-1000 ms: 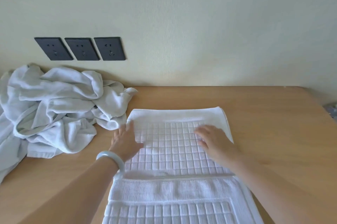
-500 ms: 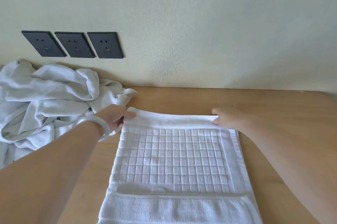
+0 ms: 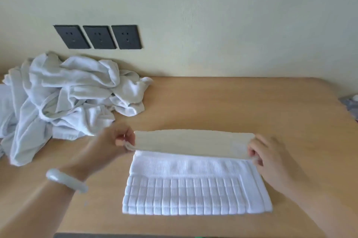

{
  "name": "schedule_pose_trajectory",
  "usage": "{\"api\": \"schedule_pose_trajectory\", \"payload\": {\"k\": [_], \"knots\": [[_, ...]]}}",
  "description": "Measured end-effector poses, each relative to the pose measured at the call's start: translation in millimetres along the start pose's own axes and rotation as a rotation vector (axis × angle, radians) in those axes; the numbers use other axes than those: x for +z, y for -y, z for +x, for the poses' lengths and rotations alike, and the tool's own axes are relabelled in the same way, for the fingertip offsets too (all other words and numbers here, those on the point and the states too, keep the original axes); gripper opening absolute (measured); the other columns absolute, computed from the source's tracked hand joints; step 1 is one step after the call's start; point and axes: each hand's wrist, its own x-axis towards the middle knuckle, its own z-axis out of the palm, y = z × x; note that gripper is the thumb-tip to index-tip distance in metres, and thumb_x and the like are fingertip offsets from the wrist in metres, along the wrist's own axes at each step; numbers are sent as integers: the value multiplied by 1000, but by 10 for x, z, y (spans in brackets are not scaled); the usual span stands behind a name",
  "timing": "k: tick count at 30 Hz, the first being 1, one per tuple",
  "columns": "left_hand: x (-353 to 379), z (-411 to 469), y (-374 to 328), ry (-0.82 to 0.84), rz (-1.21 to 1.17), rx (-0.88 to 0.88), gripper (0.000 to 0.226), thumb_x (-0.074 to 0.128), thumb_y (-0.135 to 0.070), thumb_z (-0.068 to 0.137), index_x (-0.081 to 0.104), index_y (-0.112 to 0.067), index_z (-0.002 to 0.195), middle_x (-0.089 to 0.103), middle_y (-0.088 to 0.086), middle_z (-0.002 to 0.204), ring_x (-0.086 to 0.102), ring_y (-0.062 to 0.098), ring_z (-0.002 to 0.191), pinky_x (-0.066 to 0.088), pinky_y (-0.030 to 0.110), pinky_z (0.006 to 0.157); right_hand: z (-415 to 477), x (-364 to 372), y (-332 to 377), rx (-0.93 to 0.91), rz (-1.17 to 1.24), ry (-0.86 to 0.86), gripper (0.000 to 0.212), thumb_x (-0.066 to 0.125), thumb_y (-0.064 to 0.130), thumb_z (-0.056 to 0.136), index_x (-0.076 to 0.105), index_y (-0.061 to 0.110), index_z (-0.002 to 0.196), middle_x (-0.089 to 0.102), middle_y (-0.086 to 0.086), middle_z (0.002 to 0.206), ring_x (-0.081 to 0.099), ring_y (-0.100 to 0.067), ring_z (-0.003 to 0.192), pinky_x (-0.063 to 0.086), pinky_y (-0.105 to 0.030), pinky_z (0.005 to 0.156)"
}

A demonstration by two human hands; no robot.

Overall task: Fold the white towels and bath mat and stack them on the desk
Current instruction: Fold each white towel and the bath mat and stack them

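A white bath mat [image 3: 195, 189] with a raised grid pattern lies on the wooden desk [image 3: 232, 102], near its front edge. Its far end is lifted off the desk and curls over toward me. My left hand [image 3: 114, 144] pinches the left corner of that raised end, and my right hand [image 3: 269, 152] pinches the right corner. A crumpled heap of white towels [image 3: 67, 98] sits at the back left of the desk, against the wall and apart from the mat.
Three black wall sockets [image 3: 96, 37] are set in the pale wall above the towel heap. A grey object [image 3: 350, 102] shows past the desk's right edge. Bare wood lies behind and right of the mat.
Both hands went from pressing on the mat to its far corners, pinched them, and lifted that end up and back toward me. The view has tilted.
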Motion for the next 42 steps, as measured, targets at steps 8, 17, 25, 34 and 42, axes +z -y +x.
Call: {"api": "schedule_pose_trajectory", "payload": {"k": [8, 17, 25, 34, 42], "knots": [[1023, -1120, 585, -73, 167, -111, 52, 59, 12, 68, 45, -37, 70, 44, -14, 86, 48, 7, 78, 36, 16, 65, -970, 539, 311, 86, -29, 72, 53, 78, -8, 49, 52, 25, 82, 45, 11, 89, 42, -10, 79, 38, -23, 61], [958, -996, 191, -171, -104, -503, 29, 72, -18, 85, 52, -14, 105, 63, 0, 93, 60, 13, 81, 44, 23, 61, -913, 442, 391, 104, 60, 89, 46, 82, 1, 66, 50, 33, 73, 49, 17, 78, 51, -8, 73, 31, -19, 65], [997, -1194, 404, -116, -192, -438, 36, 67, -7, 87, 49, -29, 108, 65, -1, 101, 66, 16, 81, 49, 23, 61, -1207, 523, 517, 24, 41, 112, 56, 80, -6, 55, 41, 29, 72, 40, 15, 77, 46, -9, 67, 40, -20, 57], [980, -1067, 444, -111, -137, -389, 47, 68, -4, 85, 52, -32, 119, 49, -2, 123, 52, 17, 110, 47, 38, 93, -974, 499, 679, 486, 114, 100, 20, 60, 35, 91, 58, 29, 110, 53, 5, 119, 50, -22, 109, 41, -33, 84], [987, -934, 447, -28, -135, -415, 48, 74, -10, 80, 52, -30, 118, 52, 0, 119, 63, 14, 88, 55, 30, 74, -390, 586, 539, 499, -30, 240, 51, 52, 33, 96, 35, 25, 143, 22, -4, 157, 24, -29, 141, 34, -44, 107]]}}
